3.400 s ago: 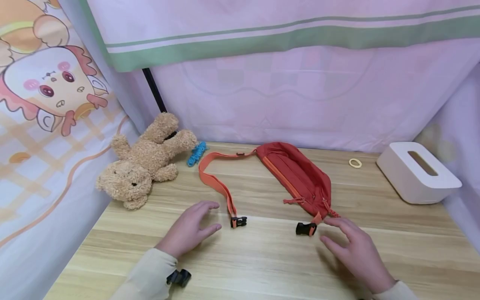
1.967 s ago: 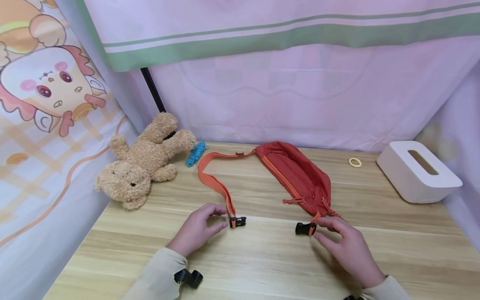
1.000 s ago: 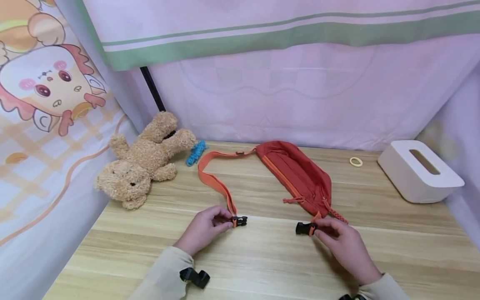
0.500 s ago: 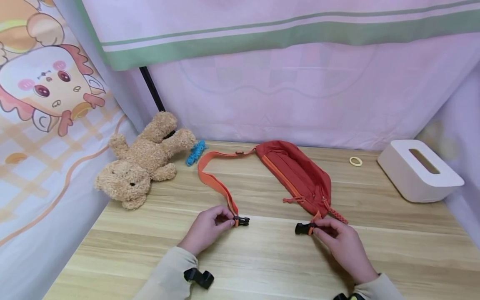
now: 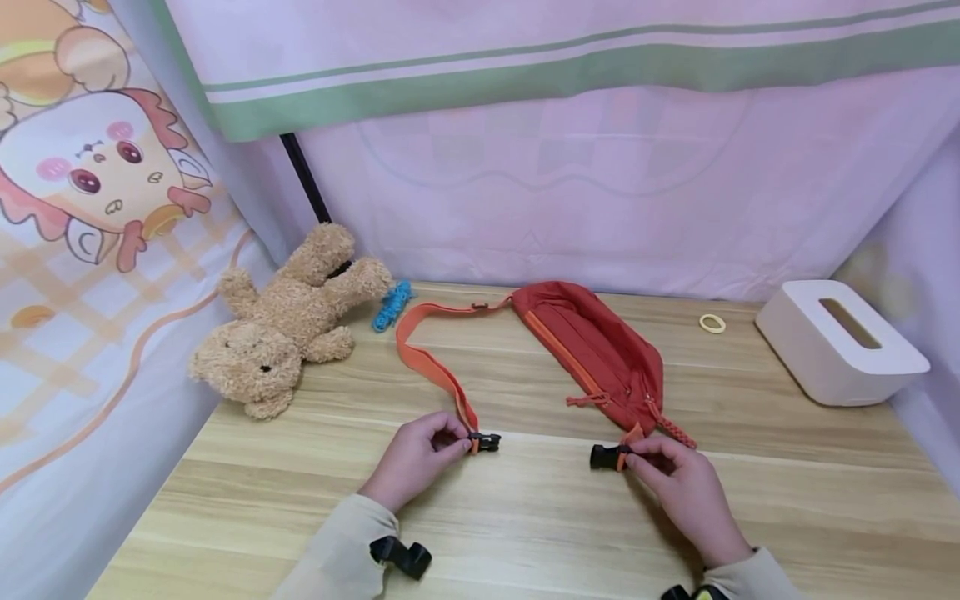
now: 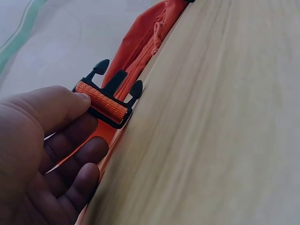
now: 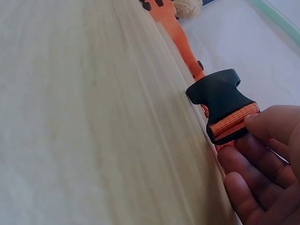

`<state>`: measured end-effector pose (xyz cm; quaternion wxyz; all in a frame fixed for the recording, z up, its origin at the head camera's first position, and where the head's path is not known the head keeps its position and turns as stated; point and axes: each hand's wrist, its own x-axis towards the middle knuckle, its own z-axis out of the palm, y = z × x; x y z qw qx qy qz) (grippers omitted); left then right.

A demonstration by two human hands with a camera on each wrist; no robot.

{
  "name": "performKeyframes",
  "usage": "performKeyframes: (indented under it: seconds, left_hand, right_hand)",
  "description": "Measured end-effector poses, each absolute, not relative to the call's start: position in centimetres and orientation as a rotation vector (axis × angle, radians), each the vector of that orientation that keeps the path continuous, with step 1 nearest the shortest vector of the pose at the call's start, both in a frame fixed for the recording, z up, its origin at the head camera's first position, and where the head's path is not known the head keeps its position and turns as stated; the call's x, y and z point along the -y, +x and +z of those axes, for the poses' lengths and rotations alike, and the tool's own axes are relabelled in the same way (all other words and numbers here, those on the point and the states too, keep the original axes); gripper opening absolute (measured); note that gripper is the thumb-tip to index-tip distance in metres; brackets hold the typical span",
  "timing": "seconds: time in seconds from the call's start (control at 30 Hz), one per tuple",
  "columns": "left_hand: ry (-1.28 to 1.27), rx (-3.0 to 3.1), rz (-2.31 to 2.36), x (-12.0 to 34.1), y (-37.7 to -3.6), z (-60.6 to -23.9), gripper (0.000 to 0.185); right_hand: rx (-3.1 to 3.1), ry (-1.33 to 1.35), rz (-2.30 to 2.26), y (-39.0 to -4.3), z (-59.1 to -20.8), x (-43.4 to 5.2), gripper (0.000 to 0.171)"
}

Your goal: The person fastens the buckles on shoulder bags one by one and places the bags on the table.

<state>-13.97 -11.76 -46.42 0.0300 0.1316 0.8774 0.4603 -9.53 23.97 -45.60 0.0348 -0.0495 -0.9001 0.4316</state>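
Note:
A red waist bag [image 5: 588, 350] lies on the table with its orange strap [image 5: 423, 358] looped out to the left. My left hand [image 5: 416, 458] pinches the black pronged buckle half [image 5: 486, 442] at the strap's end. In the left wrist view the thumb presses the webbing threaded through that pronged buckle half [image 6: 105, 98], its prongs pointing away from the palm. My right hand [image 5: 686, 492] pinches the black socket buckle half [image 5: 606, 457] by the bag's lower end. The right wrist view shows the socket buckle half [image 7: 225, 103] between thumb and fingers. The two halves are apart, facing each other.
A teddy bear [image 5: 285, 321] lies at the left beside a blue bundle of cord [image 5: 392, 306]. Toward the back right are a pale yellow ring [image 5: 712, 323] and a white tissue box [image 5: 840, 342]. Curtains [image 5: 562, 192] hang behind the wooden table [image 5: 540, 533].
Both hands have moved in to the buckle halves and taken hold of them. The left hand has drawn the pronged half slightly to the right. The bag's body stays in place.

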Motion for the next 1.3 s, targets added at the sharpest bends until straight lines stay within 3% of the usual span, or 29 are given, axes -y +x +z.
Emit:
performKeyframes:
  seconds: [1.3]
  left_hand:
    - [0.505,-2.628,1.531,10.3,-14.1,-46.7,0.009]
  right_hand:
    - [2.682,-0.134,1.430,-9.8,-46.0,-22.1,0.005]
